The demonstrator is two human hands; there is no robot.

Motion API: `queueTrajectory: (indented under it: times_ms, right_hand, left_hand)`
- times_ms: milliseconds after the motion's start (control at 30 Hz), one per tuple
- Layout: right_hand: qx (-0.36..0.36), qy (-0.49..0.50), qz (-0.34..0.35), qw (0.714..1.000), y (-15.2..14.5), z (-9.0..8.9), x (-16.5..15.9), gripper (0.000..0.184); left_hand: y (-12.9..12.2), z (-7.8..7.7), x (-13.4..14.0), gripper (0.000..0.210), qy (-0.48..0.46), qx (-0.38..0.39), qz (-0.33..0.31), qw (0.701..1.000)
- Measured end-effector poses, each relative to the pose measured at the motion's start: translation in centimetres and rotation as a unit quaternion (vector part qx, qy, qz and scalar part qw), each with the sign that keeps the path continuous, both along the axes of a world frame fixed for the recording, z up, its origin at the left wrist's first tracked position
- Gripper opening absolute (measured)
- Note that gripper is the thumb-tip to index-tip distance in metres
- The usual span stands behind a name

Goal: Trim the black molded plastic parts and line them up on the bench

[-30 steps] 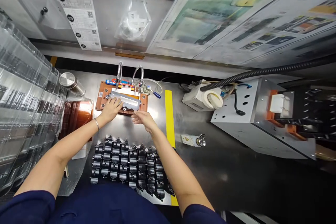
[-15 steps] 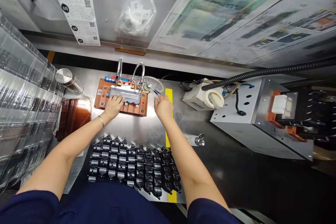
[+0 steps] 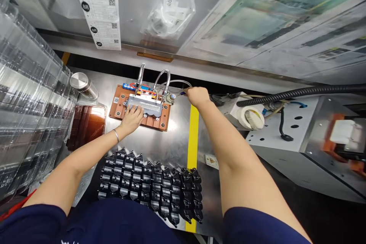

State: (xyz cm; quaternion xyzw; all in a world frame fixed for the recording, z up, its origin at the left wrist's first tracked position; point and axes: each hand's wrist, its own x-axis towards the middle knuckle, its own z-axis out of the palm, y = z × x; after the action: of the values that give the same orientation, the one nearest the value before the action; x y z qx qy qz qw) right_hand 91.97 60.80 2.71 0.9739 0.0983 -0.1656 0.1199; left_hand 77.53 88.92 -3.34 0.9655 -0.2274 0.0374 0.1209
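Note:
My left hand (image 3: 132, 120) lies with fingers stretched out on the near left edge of a grey rectangular part (image 3: 148, 107). That part sits on a copper-coloured fixture plate (image 3: 156, 122). Out to the right of the fixture, my right hand (image 3: 198, 96) is closed around a thin blue-handled tool (image 3: 183, 93). The tool points left toward a small round metal fitting (image 3: 169, 98) at the fixture's right side; its exact kind is too small to make out. Two flexible metal hoses (image 3: 164, 74) arch over the back of the grey part.
Rows of black moulded parts (image 3: 148, 183) cover the near bench. At left are a lidded metal canister (image 3: 84, 85), a reddish-brown tray (image 3: 87, 126) and stacked clear trays (image 3: 31, 95). A metal-cased machine (image 3: 281, 122) with a black corrugated hose (image 3: 300, 90) stands right. Yellow tape (image 3: 192, 137) crosses the bench.
My right hand has moved right and away from me with the blue-handled tool. My left hand stays on the grey part. The camera view has shifted somewhat.

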Motion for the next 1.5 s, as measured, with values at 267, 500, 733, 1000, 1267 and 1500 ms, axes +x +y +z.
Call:
queueTrajectory:
  times_ms: [267,500,733,1000,1267,1500]
  right_hand:
    - [0.024,-0.029,-0.017,0.999,0.4,-0.3,-0.3,0.031]
    - [0.029,-0.034,-0.099,0.994,1.0,-0.5,-3.7,0.026]
    - [0.293,-0.084,-0.258,0.917,7.3,-2.6,-10.9,0.043]
    - [0.555,-0.089,-0.437,0.702,11.3,-7.5,-13.4,0.044]
    - [0.61,-0.084,-0.438,0.655,10.9,-6.5,-13.7,0.046]
    - [0.609,-0.122,-0.438,0.65,12.3,-4.2,-20.5,0.056]
  left_hand:
    - [-0.1,0.4,0.4,0.039,0.004,0.016,0.01,1.0]
    - [-0.2,0.3,0.2,0.039,-0.004,0.027,0.02,0.999]
    - [-0.2,0.6,0.1,0.041,-0.007,0.023,0.023,0.999]
    - [0.0,1.3,-0.1,0.04,0.023,-0.037,0.02,0.999]
    - [2.4,4.0,2.5,0.056,0.147,-0.177,0.317,0.92]
    - [3.3,5.6,-6.1,0.051,0.255,-0.314,0.326,0.855]
